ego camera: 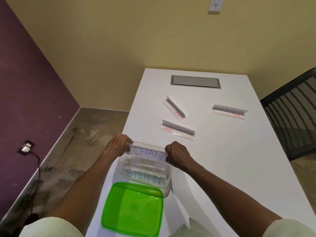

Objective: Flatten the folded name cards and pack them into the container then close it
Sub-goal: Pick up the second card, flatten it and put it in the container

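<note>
Both hands (pixel 118 146) (pixel 177 154) hold one card (pixel 147 152) over the container (pixel 168 177); three folded cards (pixel 177 130) remain.

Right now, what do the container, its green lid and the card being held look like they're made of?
Container: clear, glossy plastic by the look; the STEPHN card shows through its wall.
Green lid: translucent glossy plastic, probably; light passes through it.
CHAN card: apparently matte white paper with handwritten ink, held at its ends.

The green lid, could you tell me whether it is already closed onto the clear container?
No, the green lid lies flat on the table in front of the open container.
</note>
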Available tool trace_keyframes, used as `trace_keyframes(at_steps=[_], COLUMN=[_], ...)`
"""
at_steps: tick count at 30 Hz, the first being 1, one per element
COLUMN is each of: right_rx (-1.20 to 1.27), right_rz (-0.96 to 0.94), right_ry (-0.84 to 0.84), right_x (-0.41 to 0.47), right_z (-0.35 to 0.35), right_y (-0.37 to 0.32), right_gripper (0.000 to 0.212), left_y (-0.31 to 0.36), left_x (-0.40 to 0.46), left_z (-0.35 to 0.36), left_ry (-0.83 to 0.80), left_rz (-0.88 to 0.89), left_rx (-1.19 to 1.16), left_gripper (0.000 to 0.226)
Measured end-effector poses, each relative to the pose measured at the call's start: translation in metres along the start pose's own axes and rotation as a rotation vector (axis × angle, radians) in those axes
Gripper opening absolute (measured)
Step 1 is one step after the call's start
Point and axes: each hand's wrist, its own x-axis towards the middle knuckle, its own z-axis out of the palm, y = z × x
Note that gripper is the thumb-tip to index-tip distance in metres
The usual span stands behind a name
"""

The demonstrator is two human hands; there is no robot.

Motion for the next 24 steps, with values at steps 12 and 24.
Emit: trace_keyframes(at_steps=[12,24], right_rx=[-0.150,-0.375], right_rz=[-0.065,-0.167], right_ry=[-0.086,-0.087], right_x=[0.005,0.014], right_z=[0.012,0.027], right_y=[-0.019,-0.024], right_gripper=[0.026,0.035], left_y=[-0.004,0.020], left_x=[-0.002,-0.005], left_z=[0.031,0.029], left_ry=[-0.006,-0.103], left_rz=[0.153,0.376], left_rx=[0.378,0.723], left_gripper=[0.024,0.012])
